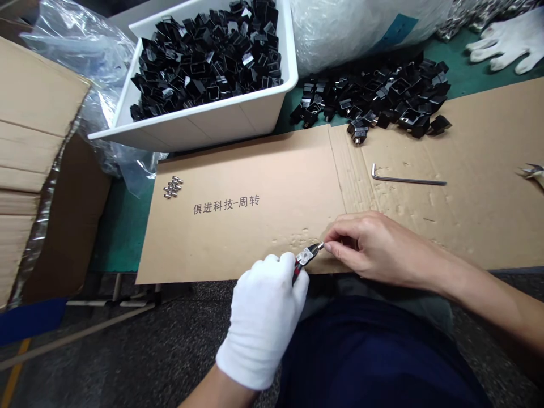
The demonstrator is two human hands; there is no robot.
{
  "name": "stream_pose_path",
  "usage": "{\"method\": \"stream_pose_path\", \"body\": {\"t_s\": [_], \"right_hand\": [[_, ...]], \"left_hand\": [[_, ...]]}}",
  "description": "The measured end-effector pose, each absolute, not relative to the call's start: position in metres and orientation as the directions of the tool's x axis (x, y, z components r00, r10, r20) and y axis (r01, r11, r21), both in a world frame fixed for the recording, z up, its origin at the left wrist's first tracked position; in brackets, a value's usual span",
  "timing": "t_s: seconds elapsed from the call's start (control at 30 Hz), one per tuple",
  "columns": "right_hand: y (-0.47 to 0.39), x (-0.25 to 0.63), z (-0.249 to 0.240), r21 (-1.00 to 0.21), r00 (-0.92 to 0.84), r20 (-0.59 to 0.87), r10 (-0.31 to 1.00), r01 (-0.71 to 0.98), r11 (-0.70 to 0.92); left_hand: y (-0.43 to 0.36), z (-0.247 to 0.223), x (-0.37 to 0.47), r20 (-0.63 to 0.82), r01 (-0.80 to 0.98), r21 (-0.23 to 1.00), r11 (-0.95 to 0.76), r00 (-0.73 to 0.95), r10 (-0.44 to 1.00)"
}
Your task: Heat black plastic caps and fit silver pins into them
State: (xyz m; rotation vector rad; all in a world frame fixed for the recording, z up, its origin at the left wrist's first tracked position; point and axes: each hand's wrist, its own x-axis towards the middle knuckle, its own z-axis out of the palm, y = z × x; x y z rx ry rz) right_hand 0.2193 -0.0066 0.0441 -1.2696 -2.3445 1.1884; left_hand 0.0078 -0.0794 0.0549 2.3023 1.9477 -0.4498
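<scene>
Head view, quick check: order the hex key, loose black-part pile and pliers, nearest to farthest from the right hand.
From the right hand:
1. Pliers: just left, in the gloved left hand.
2. Hex key: beyond it, on the cardboard.
3. Loose black-part pile: farther back, behind the hex key.

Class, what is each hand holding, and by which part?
The left hand grips pliers by the handles; the right hand seems to pinch a metal pin by the end outside the pliers.
</scene>
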Motion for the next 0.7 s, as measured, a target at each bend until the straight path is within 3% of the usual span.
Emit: {"method": "stream_pose_path", "body": {"t_s": [0.2,0.5,0.7], "right_hand": [[-0.0045,0.2186,0.0461,-0.678,-0.661,-0.188,0.727,0.622,0.39],[-0.0049,0.2217,0.0416,-0.753,-0.641,-0.16,0.75,0.571,0.327],[-0.0067,0.219,0.0455,-0.713,-0.65,-0.18,0.738,0.603,0.358]], "left_hand": [[-0.081,0.0563,0.0084,-0.269,0.965,-0.141,-0.223,0.18,0.946],[-0.0813,0.0554,0.0082,-0.282,0.974,-0.12,-0.193,0.153,0.947],[-0.0823,0.0566,0.0083,-0.288,0.969,-0.139,-0.205,0.159,0.944]]}}
